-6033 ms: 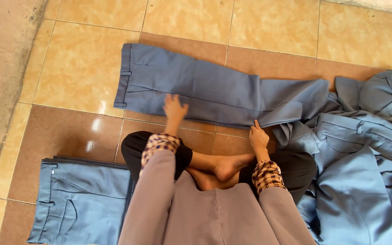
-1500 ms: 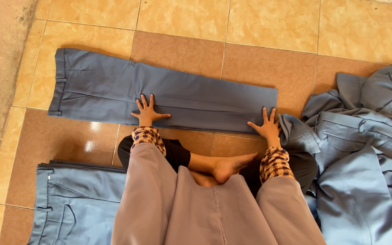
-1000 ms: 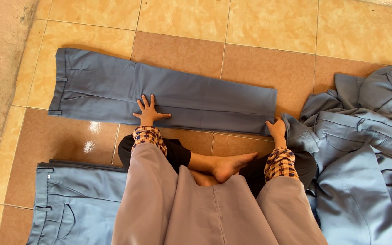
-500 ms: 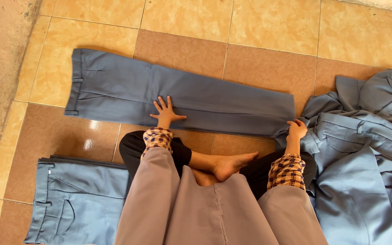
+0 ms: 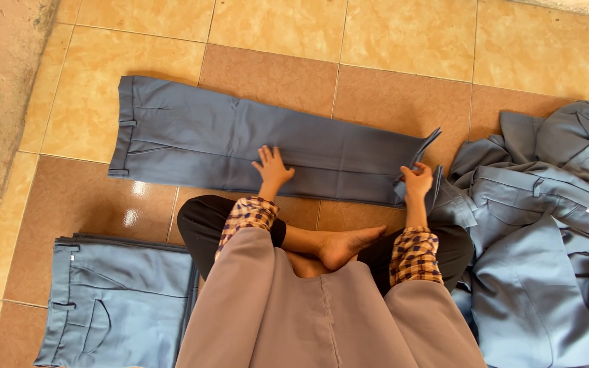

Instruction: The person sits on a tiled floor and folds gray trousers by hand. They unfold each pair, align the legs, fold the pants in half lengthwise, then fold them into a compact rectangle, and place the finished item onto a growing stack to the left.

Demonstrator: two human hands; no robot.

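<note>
A pair of blue-grey trousers (image 5: pixel 240 146) lies flat on the tiled floor in front of me, waistband at the left, hems at the right. My left hand (image 5: pixel 273 167) presses flat on the middle of the legs, fingers spread. At the hem end, my right hand (image 5: pixel 416 182) pinches the trouser hems and lifts them slightly off the floor. I sit cross-legged, with a bare foot (image 5: pixel 345 245) between my arms.
A folded stack of blue trousers (image 5: pixel 117 303) sits at my lower left. A loose heap of blue-grey garments (image 5: pixel 547 218) lies at my right. A rough concrete strip (image 5: pixel 1 102) borders the tan and brown tiles on the left.
The trousers were smoothed flat and straightened. My right hand slid to the hem end and closed on the hems, raising them. My left hand stayed pressed on the middle.
</note>
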